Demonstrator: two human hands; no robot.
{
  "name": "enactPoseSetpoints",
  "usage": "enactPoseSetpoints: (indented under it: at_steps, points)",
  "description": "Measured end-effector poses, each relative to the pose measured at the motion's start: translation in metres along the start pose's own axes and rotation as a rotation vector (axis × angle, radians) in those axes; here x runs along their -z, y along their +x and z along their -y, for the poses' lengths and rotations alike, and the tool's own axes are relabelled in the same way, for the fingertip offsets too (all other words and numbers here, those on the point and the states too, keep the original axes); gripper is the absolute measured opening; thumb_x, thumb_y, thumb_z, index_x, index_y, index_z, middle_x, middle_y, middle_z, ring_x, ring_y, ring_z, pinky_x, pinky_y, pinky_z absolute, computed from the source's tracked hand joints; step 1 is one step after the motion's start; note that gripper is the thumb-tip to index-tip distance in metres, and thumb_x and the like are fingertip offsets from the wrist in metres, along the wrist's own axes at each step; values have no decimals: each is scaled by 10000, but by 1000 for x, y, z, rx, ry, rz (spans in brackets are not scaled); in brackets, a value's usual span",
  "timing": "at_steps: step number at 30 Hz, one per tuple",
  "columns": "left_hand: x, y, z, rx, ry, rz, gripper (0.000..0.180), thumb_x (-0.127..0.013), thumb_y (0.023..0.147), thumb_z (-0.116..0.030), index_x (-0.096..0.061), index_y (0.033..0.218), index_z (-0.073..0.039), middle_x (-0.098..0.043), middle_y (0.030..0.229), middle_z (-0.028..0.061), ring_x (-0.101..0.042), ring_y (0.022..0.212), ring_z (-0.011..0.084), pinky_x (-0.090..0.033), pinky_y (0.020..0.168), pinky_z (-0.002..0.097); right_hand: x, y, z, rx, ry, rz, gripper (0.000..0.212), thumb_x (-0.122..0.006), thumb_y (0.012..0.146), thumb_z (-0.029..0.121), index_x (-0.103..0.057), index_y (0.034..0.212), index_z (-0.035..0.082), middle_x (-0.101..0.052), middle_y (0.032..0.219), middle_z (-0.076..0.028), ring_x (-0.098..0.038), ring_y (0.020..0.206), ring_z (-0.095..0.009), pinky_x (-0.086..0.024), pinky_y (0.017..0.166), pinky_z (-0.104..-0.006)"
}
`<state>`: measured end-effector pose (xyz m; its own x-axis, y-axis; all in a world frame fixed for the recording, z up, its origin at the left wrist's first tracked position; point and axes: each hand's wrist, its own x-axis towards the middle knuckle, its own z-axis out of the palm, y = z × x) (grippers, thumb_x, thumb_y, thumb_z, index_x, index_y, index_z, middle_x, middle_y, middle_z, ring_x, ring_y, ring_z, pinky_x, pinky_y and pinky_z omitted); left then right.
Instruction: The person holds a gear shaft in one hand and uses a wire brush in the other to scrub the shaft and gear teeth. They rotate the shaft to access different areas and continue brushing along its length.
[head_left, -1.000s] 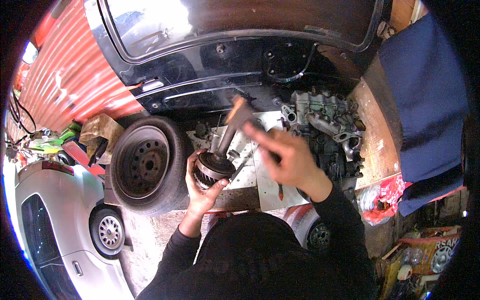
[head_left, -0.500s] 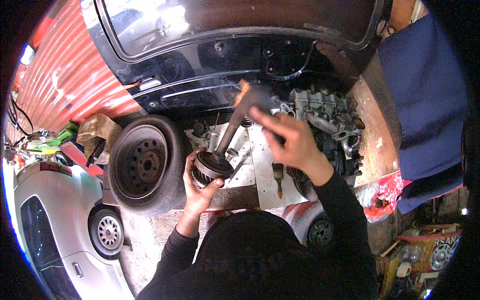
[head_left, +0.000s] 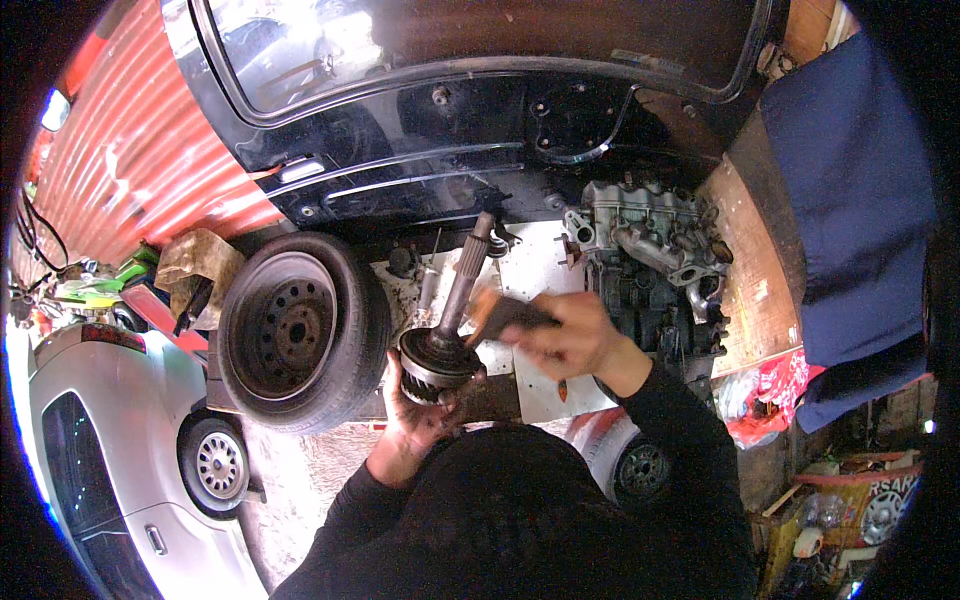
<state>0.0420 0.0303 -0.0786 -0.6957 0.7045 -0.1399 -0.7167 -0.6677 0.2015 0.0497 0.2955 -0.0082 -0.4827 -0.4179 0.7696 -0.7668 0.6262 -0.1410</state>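
My left hand [head_left: 408, 415] is wrapped round the gear end of a dark, greasy gear shaft [head_left: 455, 300]. The splined shaft points up and away, tilted slightly right, with a wide toothed gear [head_left: 437, 368] at its base. My right hand [head_left: 575, 340] is closed on a flat dark piece with an orange-brown edge [head_left: 508, 315]; motion blurs it, so its kind is unclear. That piece is beside the lower shaft, just above the gear, and seems to touch it. Below my right hand shows the orange tip of a brush [head_left: 562, 392] on a white sheet [head_left: 535, 265].
A spare wheel [head_left: 300, 330] leans at the left of the bench. An engine block [head_left: 655, 270] stands at the right. Behind is a dark vehicle panel [head_left: 400, 130]. A silver car [head_left: 110, 440] is at lower left, a blue cloth [head_left: 850, 210] hangs at right.
My right hand has come down and nearer with the flat piece, from the shaft's top to its base. The shaft has shifted slightly right and nearer in my left hand.
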Motion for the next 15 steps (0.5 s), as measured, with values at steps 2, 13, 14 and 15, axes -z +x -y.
enactPoseSetpoints:
  at_steps: [2, 13, 14, 15]
  points:
    - [5, -3, 0, 50, 18, 18, 1034, -510, 847, -824, -409, 1475, -10, -604, 1230, 323, -650, 595, 200, -494, 389, 260, 0, -2, -1, 48, -4, 123, 574, -774, 767, 208, -685, 1307, 379, -559, 739, -16, -577, 540, -198, -500, 470, -340]
    - [-23, 1, 2, 64, -101, 33, 1066, -531, 854, -803, -351, 1483, 39, -598, 1172, 297, -601, 610, 182, -491, 421, 296, 2, 3, -5, -57, -126, -97, 601, -804, 763, 186, -673, 1331, 330, -646, 827, -31, -616, 573, -204, -545, 509, -339]
    - [-31, 1, 1, 32, -58, -65, 1037, -535, 861, -793, -372, 1474, 28, -593, 1152, 294, -599, 605, 178, -521, 455, 297, 5, 3, -12, -147, -45, -203, 581, -788, 776, 137, -670, 1340, 212, -636, 793, -78, -624, 597, -246, -546, 556, -357]
    - [-36, 4, 0, 26, -23, -73, 995, -531, 856, -799, -439, 1424, 13, -620, 1147, 267, -582, 568, 173, -486, 430, 275, 11, 5, -16, -253, -19, -271, 563, -773, 782, 94, -657, 1333, 100, -652, 803, -118, -652, 659, -276, -550, 606, -365]
